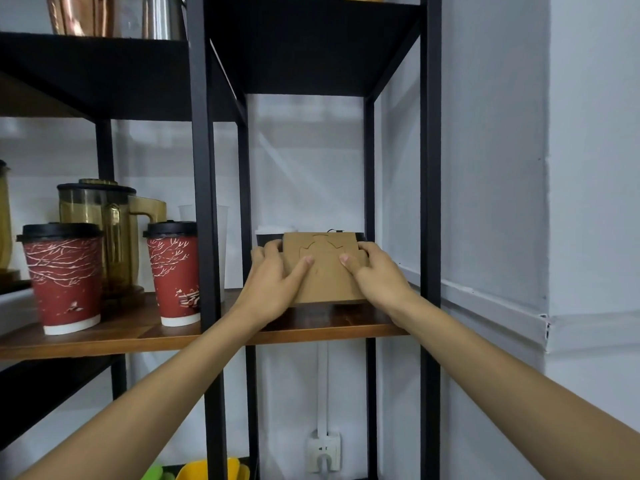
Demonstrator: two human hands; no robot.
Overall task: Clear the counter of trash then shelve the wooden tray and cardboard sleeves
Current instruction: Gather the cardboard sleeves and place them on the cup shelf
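A flat stack of brown cardboard sleeves (pixel 325 268) leans tilted on the wooden shelf (pixel 332 327) in the narrow right bay of the black metal rack. My left hand (pixel 273 282) holds its left edge with the thumb laid on its face. My right hand (pixel 374 275) grips the right edge the same way. Behind the sleeves a dark object with a white top (pixel 268 235) is partly hidden. The wooden tray is not in view.
Two red lidded paper cups (pixel 64 278) (pixel 175 271) and an amber pitcher (pixel 104 220) stand on the left bay's shelf. Black uprights (pixel 204 202) (pixel 429 202) frame the bay. Metal vessels (pixel 162 15) sit on the upper shelf. A wall socket (pixel 323 452) is below.
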